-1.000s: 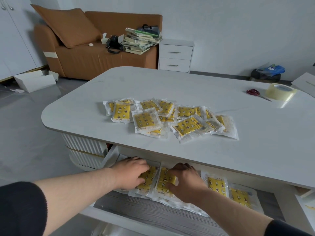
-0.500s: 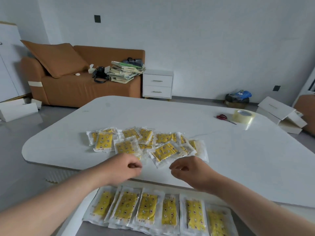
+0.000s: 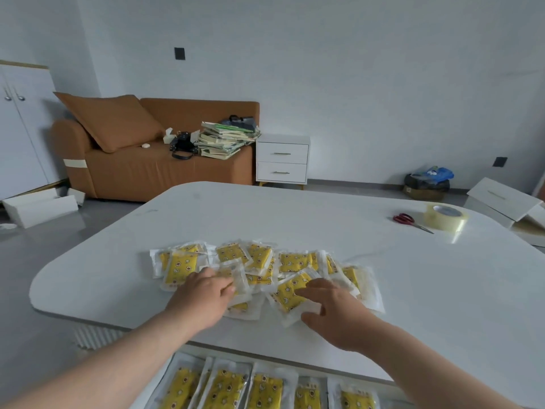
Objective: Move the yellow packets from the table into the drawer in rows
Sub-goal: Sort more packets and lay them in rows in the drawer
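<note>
A loose pile of yellow packets (image 3: 290, 261) in clear wrappers lies on the white table (image 3: 295, 214) near its front edge. My left hand (image 3: 200, 299) rests on the left part of the pile, its fingers curled onto one packet (image 3: 237, 277). My right hand (image 3: 333, 308) reaches onto the right part, with fingers and thumb spread over another packet (image 3: 287, 292) and not closed on it. Below the table edge the drawer (image 3: 390, 401) stands pulled out, and several packets (image 3: 265, 391) lie side by side in it in a row.
Red-handled scissors (image 3: 405, 219) and a roll of clear tape (image 3: 445, 216) sit at the table's far right. Behind the table are a brown sofa (image 3: 141, 169) with a stack of books (image 3: 227, 140), a white nightstand (image 3: 281, 160) and white boxes (image 3: 38, 206) on the floor.
Both hands have left the drawer row and moved up and forward onto the pile on the table. The view has tilted upward.
</note>
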`<action>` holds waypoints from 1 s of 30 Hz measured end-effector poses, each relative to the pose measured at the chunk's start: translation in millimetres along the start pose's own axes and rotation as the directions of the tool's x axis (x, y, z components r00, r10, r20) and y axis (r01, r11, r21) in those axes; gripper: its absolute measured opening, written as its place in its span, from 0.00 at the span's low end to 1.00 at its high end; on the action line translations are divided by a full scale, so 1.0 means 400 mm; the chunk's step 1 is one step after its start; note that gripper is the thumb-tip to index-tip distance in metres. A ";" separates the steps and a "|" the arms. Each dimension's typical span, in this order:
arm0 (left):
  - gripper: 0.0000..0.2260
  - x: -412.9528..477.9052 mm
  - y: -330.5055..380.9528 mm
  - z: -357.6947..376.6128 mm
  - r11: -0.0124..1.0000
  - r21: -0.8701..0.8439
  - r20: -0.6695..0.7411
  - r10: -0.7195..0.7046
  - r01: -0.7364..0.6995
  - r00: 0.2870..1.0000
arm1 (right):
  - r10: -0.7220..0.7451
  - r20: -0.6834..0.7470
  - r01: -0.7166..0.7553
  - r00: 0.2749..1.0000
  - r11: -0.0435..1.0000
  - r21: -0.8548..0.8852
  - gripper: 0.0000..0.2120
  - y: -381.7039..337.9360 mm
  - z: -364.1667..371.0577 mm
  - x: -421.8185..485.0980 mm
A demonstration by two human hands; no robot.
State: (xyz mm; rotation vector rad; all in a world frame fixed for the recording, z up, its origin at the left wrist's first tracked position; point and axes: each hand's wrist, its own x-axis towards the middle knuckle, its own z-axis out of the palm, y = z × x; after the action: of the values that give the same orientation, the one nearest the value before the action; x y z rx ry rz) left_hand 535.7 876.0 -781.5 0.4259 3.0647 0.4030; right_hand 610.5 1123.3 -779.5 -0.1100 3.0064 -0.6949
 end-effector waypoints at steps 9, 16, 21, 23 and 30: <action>0.09 -0.009 -0.003 -0.005 0.976 -0.218 -0.087 -0.034 0.014 0.996 | -0.004 0.104 0.015 0.995 0.994 -0.105 0.16 -0.003 -0.001 -0.002; 0.33 -0.006 0.015 -0.028 0.957 -0.216 0.096 -0.178 0.195 0.979 | 0.113 -0.048 -0.116 0.992 0.990 -0.077 0.13 0.024 -0.027 -0.028; 0.41 0.010 0.047 -0.036 0.875 -0.291 0.217 -0.333 0.387 0.918 | 0.270 -0.153 -0.269 0.951 0.963 0.024 0.12 0.025 -0.022 -0.040; 0.40 0.013 0.051 -0.038 0.856 -0.298 0.224 -0.367 0.422 0.903 | 0.322 -0.173 -0.314 0.931 0.947 0.072 0.15 0.024 -0.016 -0.040; 0.39 0.019 0.046 -0.054 0.809 -0.376 0.224 -0.394 0.452 0.891 | 0.434 -0.141 -0.388 0.890 0.882 0.268 0.23 0.006 -0.011 -0.021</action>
State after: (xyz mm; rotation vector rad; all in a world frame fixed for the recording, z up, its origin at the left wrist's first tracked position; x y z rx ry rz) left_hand 531.9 889.7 -755.6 -0.2401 2.7056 0.9302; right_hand 618.3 1128.2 -776.3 0.6307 2.9338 -1.0448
